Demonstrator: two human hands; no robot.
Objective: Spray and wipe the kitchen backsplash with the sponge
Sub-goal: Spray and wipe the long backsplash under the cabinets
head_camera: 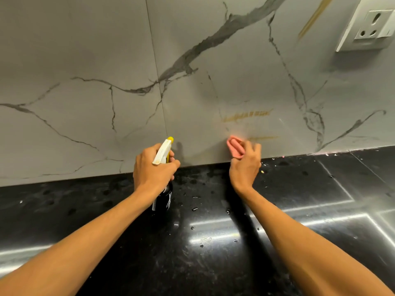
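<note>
Nearest the camera the black polished desk (213,263) lay open between the two forearms, carrying only scattered water droplets (193,209) and bright reflected strips of light. Its back edge met the foot of the backsplash (96,60) in one straight line across the whole view, rising a little toward the right. Pale crumbs (264,171) lay along that edge on the right side.

The left hand (152,167) was clamped round the neck of the spray bottle (163,153), fingers curled at the trigger. The white and yellow head pointed at the wall and stood just short of it. The bottle's dark body hung below the hand over the desk; whether it touched the desk could not be told. The right hand (245,162), apart from the left, gripped the pink sponge (235,147) in curled fingers and pressed it against the lowest strip of the backsplash, just above the desk's back edge. Its fingertips were blurred.

Beyond the sponge, yellowish streaks (245,115) marked the grey, dark-veined wall: one band above the right hand and a shorter one just beside the sponge, to its right. A thin vertical tile joint (159,82) ran down the wall and ended just above the bottle's nozzle. Farthest off, at the upper right, another yellow streak (314,18) slanted beside a white wall socket (373,24) that stood proud of the tile and cast a soft shadow below it
</note>
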